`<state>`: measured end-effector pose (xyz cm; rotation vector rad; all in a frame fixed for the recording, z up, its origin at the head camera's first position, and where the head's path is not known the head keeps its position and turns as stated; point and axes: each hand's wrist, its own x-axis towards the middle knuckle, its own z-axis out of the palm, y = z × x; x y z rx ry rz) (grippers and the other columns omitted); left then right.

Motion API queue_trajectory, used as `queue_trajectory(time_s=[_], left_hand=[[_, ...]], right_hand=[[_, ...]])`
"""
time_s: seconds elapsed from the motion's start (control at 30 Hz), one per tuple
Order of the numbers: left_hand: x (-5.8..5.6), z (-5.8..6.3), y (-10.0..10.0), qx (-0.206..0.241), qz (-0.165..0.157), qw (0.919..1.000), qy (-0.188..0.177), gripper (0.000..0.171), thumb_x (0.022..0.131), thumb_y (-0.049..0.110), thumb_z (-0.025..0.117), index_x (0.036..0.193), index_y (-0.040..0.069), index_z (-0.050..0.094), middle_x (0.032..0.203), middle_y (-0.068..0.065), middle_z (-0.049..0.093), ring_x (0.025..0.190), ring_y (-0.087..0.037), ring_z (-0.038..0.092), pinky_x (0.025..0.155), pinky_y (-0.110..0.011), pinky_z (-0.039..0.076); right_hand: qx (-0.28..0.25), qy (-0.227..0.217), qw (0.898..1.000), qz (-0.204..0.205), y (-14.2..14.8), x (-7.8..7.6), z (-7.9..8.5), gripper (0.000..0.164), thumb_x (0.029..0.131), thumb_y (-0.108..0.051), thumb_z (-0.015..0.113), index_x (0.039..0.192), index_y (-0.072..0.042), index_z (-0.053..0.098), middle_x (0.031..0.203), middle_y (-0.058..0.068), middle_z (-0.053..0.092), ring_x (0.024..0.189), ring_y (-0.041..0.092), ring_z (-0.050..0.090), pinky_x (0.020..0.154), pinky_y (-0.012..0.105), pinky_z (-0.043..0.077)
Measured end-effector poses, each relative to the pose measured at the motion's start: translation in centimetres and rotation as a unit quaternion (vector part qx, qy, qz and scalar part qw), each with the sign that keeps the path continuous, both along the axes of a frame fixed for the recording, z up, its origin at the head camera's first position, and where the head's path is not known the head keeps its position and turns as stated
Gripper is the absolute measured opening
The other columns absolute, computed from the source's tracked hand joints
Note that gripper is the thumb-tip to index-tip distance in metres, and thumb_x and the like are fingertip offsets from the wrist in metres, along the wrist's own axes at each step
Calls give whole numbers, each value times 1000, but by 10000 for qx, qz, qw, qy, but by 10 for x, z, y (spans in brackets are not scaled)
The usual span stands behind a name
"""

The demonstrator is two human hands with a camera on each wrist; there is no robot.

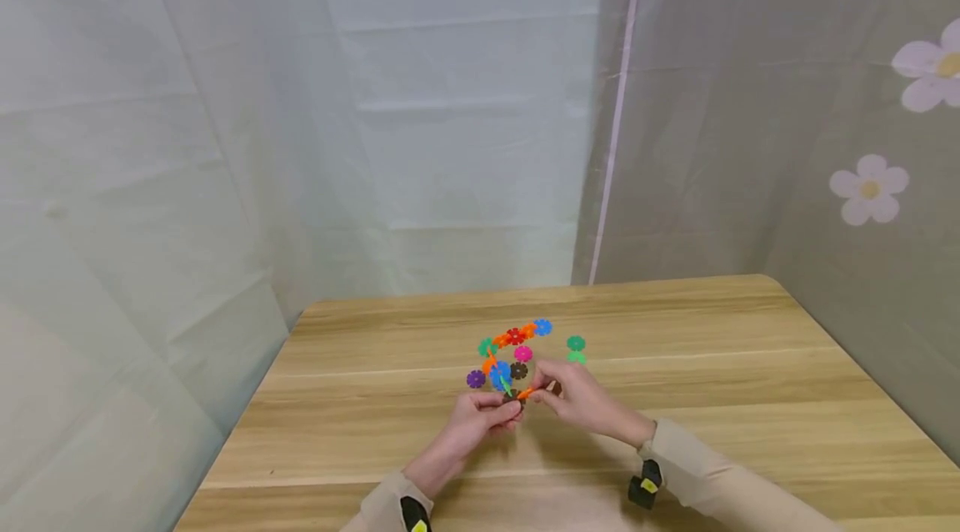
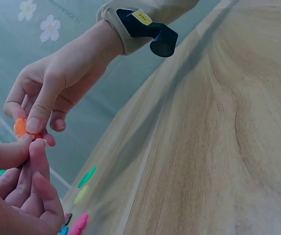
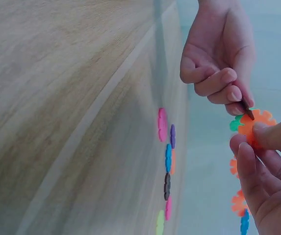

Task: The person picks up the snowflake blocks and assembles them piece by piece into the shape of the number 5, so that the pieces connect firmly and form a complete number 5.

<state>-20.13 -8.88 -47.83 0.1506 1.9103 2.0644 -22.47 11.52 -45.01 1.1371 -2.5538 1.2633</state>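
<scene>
My left hand (image 1: 480,417) pinches a dark brown notched plastic disc (image 1: 513,399) between thumb and fingers. Opposite it, my right hand (image 1: 577,399) grips an orange notched disc (image 3: 248,128) by its rim. The two discs meet edge to edge at an angle, the brown one's edge at the orange one's notches in the right wrist view. From the brown disc a linked chain runs away over the table: a light green disc (image 1: 506,386), a blue disc (image 1: 499,373), then orange, green, red (image 1: 514,336) and orange ones, ending in a blue disc (image 1: 542,327).
Loose discs lie around the chain on the wooden table (image 1: 360,432): purple (image 1: 476,379) on the left, pink (image 1: 522,353) and dark brown (image 1: 518,370) in the middle, green (image 1: 576,343) and light green (image 1: 576,358) on the right. Pale curtains (image 1: 465,140) hang behind the table.
</scene>
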Motion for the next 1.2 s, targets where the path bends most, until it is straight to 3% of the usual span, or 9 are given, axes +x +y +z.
queue_trajectory(time_s=[0.27,0.47,0.73,0.97,1.2], left_hand=[[0,-2,-1,47,131,9999,-99,23,89,11,68,101,-8,69,80,1,73,74,-5,67,73,-21,55],[-1,-4,-4,118,181,9997,-126,23,88,10,68,102,-9,68,83,-1,73,74,-6,66,74,-22,55],[-4,-6,-7,188,228,9994,-163,23,88,11,69,103,-6,69,87,-3,74,75,-5,66,72,-20,54],[-4,-9,-7,410,223,9986,-231,12,87,8,69,97,1,71,87,-3,74,75,-5,67,72,-19,54],[-4,-9,-7,459,200,9984,-250,13,88,9,69,98,1,71,87,0,74,75,-4,67,70,-18,53]], right_hand=[[-33,-290,9996,-28,-1,-3,-8,11,90,-5,66,95,-14,62,90,10,70,81,9,63,63,21,54],[-12,-528,9986,-98,2,-5,-11,16,88,1,64,101,-10,63,95,12,68,86,26,65,67,20,53],[117,-512,9984,-230,6,-11,-16,18,88,2,63,101,-10,64,97,10,68,88,19,63,69,20,53],[367,-565,9968,-432,11,-16,-18,16,87,6,60,99,-5,64,99,13,68,89,21,62,71,20,52],[624,-485,9940,-750,13,-22,-21,16,86,7,60,98,-2,66,99,11,68,88,23,63,72,21,52]])
